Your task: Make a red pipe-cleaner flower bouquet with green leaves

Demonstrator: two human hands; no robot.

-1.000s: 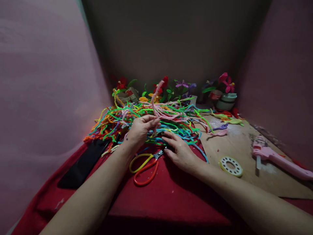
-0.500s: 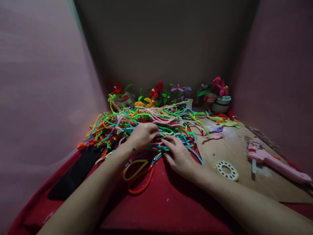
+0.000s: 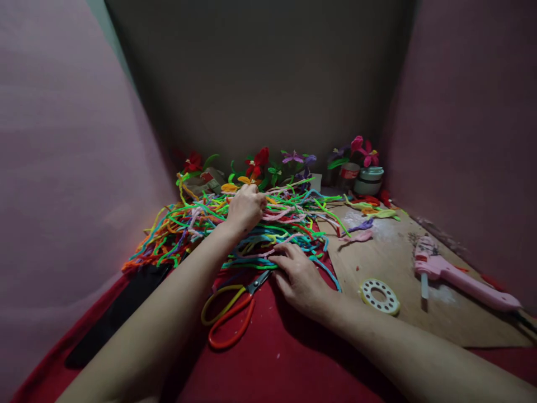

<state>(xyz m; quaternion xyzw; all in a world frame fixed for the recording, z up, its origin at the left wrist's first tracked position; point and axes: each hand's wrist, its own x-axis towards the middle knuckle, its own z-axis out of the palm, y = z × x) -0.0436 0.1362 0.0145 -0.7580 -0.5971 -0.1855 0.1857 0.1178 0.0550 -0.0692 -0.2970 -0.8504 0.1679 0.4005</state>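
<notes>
A big tangled heap of coloured pipe cleaners lies on a red cloth. My left hand reaches into the far side of the heap, its fingers curled down among the strands. What they pinch, if anything, is hidden. My right hand rests flat on the near edge of the heap with fingers spread. Scissors with a yellow and an orange handle lie just left of my right hand, blades pointing toward the heap.
A pink glue gun and a white ring-shaped disc lie on a brown board at right. Pipe-cleaner flowers and small pots line the back wall. A black flat object lies at left. Pink walls close both sides.
My left hand let down the pink strand it held up and moved farther back into the heap. My right hand stayed at the near edge. The camera tilted up slightly.
</notes>
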